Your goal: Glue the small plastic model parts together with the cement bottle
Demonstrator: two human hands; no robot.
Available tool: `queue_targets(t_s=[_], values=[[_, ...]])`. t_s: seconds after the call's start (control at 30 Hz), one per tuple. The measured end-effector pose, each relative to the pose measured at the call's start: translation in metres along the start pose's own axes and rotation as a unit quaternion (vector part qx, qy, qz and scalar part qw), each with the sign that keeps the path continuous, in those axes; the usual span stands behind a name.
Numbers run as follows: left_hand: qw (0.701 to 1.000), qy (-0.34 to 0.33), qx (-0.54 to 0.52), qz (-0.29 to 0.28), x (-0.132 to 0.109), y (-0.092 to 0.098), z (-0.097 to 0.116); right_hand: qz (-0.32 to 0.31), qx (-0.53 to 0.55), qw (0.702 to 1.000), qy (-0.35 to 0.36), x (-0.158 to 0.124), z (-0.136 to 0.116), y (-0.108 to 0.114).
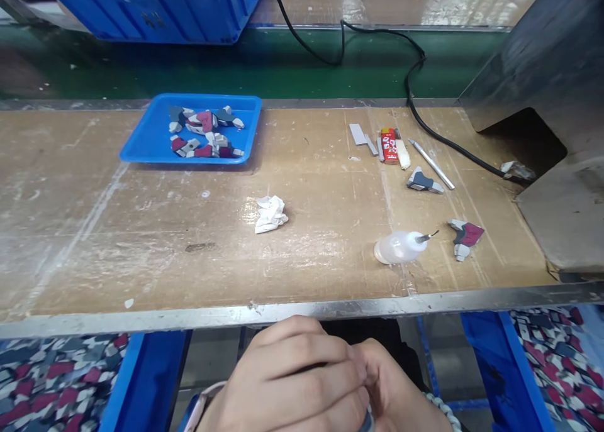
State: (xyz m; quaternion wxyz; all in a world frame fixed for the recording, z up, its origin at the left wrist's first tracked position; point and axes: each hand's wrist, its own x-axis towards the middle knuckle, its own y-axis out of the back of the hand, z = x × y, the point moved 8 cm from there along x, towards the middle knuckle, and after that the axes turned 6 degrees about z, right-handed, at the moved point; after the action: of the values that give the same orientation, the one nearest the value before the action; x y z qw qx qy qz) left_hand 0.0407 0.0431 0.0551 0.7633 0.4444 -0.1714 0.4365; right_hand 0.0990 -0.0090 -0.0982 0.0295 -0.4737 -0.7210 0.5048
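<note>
My left hand point(302, 378) is in front of the table edge, its fingers curled over my right hand point(394, 388). Between the two closed hands a bit of a small grey plastic part point(367, 422) peeks out; the rest of it is covered by my fingers. On the table ahead lies a clear squeeze bottle point(400, 248) with a thin metal tip, on its side. Right of it rests a grey, white and maroon plastic piece point(466, 238). Another grey and white piece point(423, 181) lies farther back, near a metal craft knife point(431, 165).
A blue tray point(129, 149) holds several coloured pieces. Crumpled tissue point(270, 214) and a red lighter point(389, 146) lie on the table. A black cable point(453, 144) runs to a metal housing point(561, 218). Blue bins point(141, 382) full of pieces flank me below; a larger blue crate point(160, 11) stands behind.
</note>
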Motion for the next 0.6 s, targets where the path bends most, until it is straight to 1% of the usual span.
queue_targets(t_s=[0.1, 0.17, 0.23, 0.3, 0.37, 0.47, 0.53, 0.6], values=[[1.000, -0.009, 0.007, -0.021, 0.003, 0.001, 0.001, -0.004, 0.049, 0.998, -0.041, -0.001, -0.002, -0.006], [1.000, -0.006, -0.008, -0.017, 0.005, 0.003, 0.002, -0.010, 0.050, 0.997, -0.051, -0.002, -0.004, -0.009], [0.999, 0.020, -0.026, -0.009, 0.007, 0.004, 0.001, -0.014, 0.037, 0.999, -0.036, -0.003, -0.010, -0.010], [0.997, 0.066, -0.050, -0.004, 0.006, 0.002, -0.003, -0.012, 0.024, 1.000, -0.004, -0.005, -0.021, -0.011], [0.992, 0.096, -0.081, 0.016, 0.002, -0.001, -0.007, -0.011, 0.000, 1.000, 0.019, -0.008, -0.033, -0.015], [0.987, 0.087, -0.119, 0.068, -0.006, -0.003, -0.009, -0.031, -0.066, 0.997, 0.027, -0.011, -0.045, -0.024], [0.986, 0.083, -0.123, 0.074, -0.010, -0.007, -0.010, -0.039, -0.103, 0.993, 0.031, -0.012, -0.048, -0.027], [0.986, 0.092, -0.115, 0.080, -0.010, -0.008, -0.010, -0.021, -0.138, 0.989, 0.053, -0.012, -0.049, -0.020]])
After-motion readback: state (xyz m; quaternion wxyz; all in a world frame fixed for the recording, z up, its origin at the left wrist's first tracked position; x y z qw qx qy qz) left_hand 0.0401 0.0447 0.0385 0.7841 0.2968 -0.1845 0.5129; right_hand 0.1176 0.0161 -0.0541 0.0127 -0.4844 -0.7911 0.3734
